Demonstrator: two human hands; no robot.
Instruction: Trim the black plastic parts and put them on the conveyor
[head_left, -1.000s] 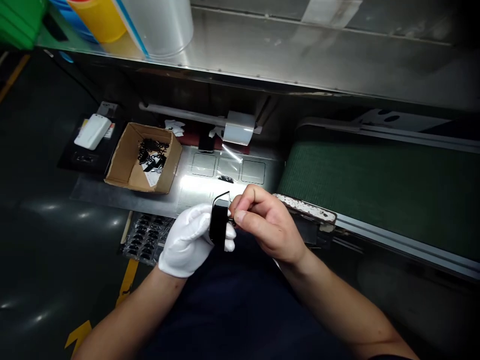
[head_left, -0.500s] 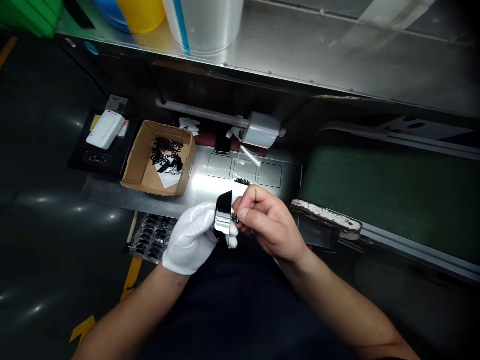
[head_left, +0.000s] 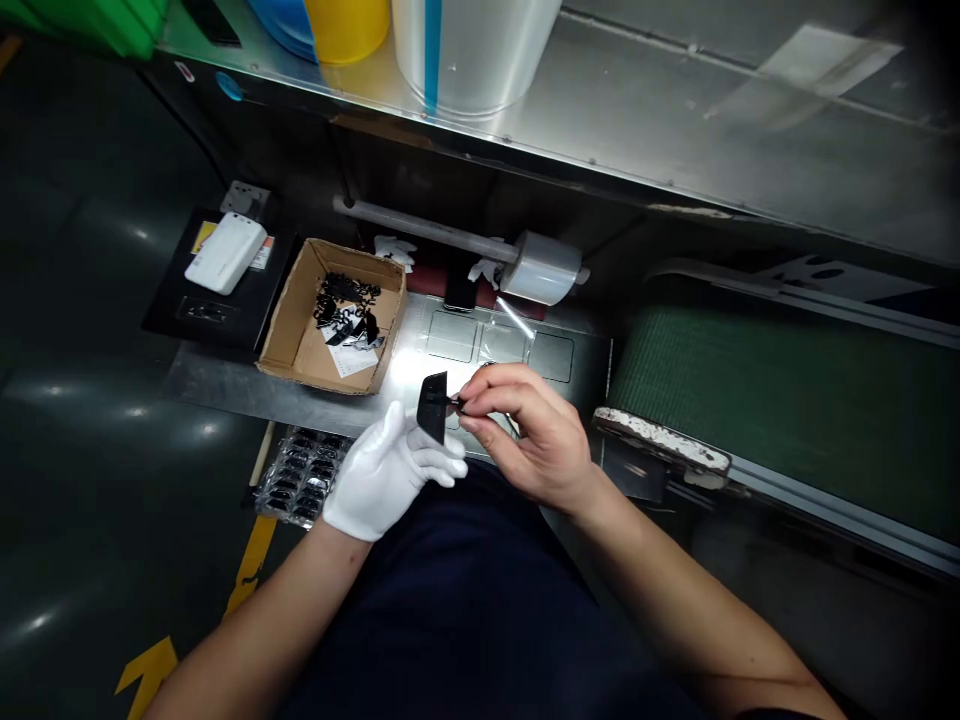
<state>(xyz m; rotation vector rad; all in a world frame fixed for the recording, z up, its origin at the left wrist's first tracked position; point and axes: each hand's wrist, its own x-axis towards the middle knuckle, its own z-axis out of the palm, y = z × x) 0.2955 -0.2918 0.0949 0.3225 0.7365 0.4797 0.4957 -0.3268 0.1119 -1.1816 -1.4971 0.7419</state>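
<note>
A black half-oval plastic part (head_left: 433,405) with a short stem on its flat side hangs in front of me. My bare right hand (head_left: 529,425) pinches the stem between thumb and fingers. Just below and left of the part is my left hand (head_left: 386,470) in a white glove, its thumb raised and its fingers stretched out. I cannot tell whether the gloved fingers touch the part. Behind the hands lies the metal worktop (head_left: 409,345) with several rectangular outlines.
A cardboard box (head_left: 281,340) holds small black pieces and paper. Left of it is a white device (head_left: 226,253). A clear tray of black parts (head_left: 304,475) stands lower left. A film roll (head_left: 546,268) sits behind the worktop, a green conveyor belt (head_left: 787,400) at right, a metal shelf (head_left: 637,130) above.
My left hand has opened and let go of the black part. My right hand now holds it by the stem, turned so a dull face shows instead of the glossy one. The view has shifted slightly.
</note>
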